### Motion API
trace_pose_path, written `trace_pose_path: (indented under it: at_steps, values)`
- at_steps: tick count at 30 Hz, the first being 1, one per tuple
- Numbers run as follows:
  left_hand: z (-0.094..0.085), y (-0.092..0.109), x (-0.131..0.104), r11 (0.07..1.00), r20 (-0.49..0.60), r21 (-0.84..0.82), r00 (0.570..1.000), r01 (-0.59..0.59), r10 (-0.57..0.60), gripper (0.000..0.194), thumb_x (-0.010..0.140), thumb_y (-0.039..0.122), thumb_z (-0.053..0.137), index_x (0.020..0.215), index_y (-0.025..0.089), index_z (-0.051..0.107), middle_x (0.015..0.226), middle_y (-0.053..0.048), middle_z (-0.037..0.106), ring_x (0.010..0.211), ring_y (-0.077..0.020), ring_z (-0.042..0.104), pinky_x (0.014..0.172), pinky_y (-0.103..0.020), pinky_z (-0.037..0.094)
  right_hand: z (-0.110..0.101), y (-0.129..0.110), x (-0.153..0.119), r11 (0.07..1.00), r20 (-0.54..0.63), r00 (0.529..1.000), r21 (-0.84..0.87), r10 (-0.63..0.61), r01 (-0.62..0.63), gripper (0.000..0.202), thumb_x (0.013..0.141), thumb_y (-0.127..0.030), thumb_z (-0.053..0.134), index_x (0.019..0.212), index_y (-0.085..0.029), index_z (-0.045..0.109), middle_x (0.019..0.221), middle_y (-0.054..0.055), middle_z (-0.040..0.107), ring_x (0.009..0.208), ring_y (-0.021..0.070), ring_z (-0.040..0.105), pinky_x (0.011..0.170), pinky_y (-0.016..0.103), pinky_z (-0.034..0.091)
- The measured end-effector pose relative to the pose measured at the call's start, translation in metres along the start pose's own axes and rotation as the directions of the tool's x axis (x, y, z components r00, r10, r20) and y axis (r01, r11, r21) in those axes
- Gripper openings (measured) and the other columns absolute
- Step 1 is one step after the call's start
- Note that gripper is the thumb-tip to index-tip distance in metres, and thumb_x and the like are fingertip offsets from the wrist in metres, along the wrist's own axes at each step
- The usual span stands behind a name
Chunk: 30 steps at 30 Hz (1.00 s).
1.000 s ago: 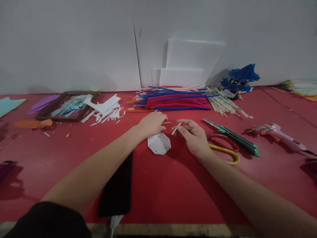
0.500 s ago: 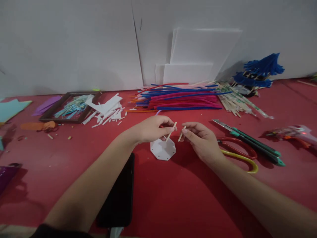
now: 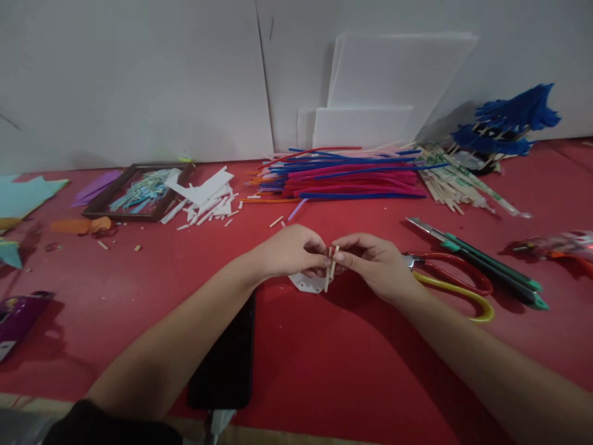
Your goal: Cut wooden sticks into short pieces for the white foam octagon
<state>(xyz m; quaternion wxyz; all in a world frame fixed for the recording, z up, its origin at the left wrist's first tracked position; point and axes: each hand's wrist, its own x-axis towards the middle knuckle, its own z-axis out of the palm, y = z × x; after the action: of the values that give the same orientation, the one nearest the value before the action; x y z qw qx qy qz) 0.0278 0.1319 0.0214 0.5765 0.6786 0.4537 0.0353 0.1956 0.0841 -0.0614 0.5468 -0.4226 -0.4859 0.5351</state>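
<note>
Head view, hands: two. The left hand (image 3: 299, 250) is closed in a pinch on one short stick (image 3: 327, 281); the right hand (image 3: 377, 264) is gripping a second short stick (image 3: 335, 261).
Short sticks held: two, side by side and close together; whether they touch, I cannot tell.
White piece: one holed piece (image 3: 308, 283), lying on the counter (image 3: 315, 371) below the left hand, partly covered by it, around the middle between left and right edges.
Phone: one black phone (image 3: 222, 364), by the near edge, under the left forearm, with one cable plug at its end.
Tools toward the right edge: three, namely one pair of scissors (image 3: 456, 287) with one red and one yellow handle, one cutter (image 3: 491, 266) and one glue gun (image 3: 560, 243), partly out of view.
Far edge: one pile of coloured stems (image 3: 352, 179), one bundle of wooden sticks (image 3: 447, 185), and one blue-roofed model (image 3: 504, 127) near the far right corner.
Toward far left corner: one brown frame (image 3: 125, 217), beside one heap of white scraps (image 3: 208, 194).
</note>
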Motion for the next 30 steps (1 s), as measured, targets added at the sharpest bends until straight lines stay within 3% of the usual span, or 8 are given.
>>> trace_pose_path:
  at_steps: [7,16,23,30]
  values:
    - [-0.001,0.003,-0.003,0.998,0.051,-0.053,0.998,0.040,-0.038,0.008,0.083,0.013,0.064,0.078,0.012,0.071,0.073,-0.002,0.073,0.066,-0.0082,0.068,0.069,-0.020,0.055,0.000,-0.003,-0.003,1.000,0.018,1.000,-0.020,0.013,-0.013,0.028,0.066,-0.045,0.082,0.081,-0.023,0.075,0.070,0.000,0.072,0.058,0.0121,0.066,0.060,0.029,0.060]
    - [-0.001,0.001,-0.006,0.931,-0.018,0.342,0.989,-0.129,0.143,0.014,0.078,0.017,0.060,0.076,0.014,0.074,0.070,-0.001,0.072,0.064,-0.0108,0.064,0.056,-0.019,0.043,0.004,-0.005,-0.008,0.998,0.016,0.998,-0.037,-0.058,0.058,0.024,0.070,-0.044,0.079,0.083,-0.024,0.077,0.074,-0.001,0.065,0.060,0.0116,0.067,0.060,0.029,0.062]
    - [0.008,-0.002,-0.007,0.860,-0.155,0.441,0.922,-0.257,0.355,0.016,0.077,0.025,0.060,0.068,0.017,0.071,0.059,0.002,0.064,0.056,-0.0095,0.054,0.053,-0.021,0.035,0.000,-0.009,-0.010,0.990,-0.024,0.993,-0.080,-0.116,0.114,0.019,0.074,-0.039,0.078,0.087,-0.026,0.078,0.078,0.000,0.066,0.060,0.0110,0.066,0.064,0.031,0.062]
    - [0.013,0.008,-0.017,0.873,-0.210,0.394,0.896,-0.289,0.391,0.016,0.079,0.023,0.062,0.067,0.016,0.070,0.059,0.003,0.063,0.057,-0.0086,0.053,0.054,-0.021,0.034,0.002,-0.013,-0.018,0.990,-0.073,0.990,-0.069,-0.124,0.119,0.026,0.074,-0.042,0.078,0.095,-0.028,0.074,0.081,0.000,0.067,0.066,0.0123,0.065,0.065,0.032,0.059]
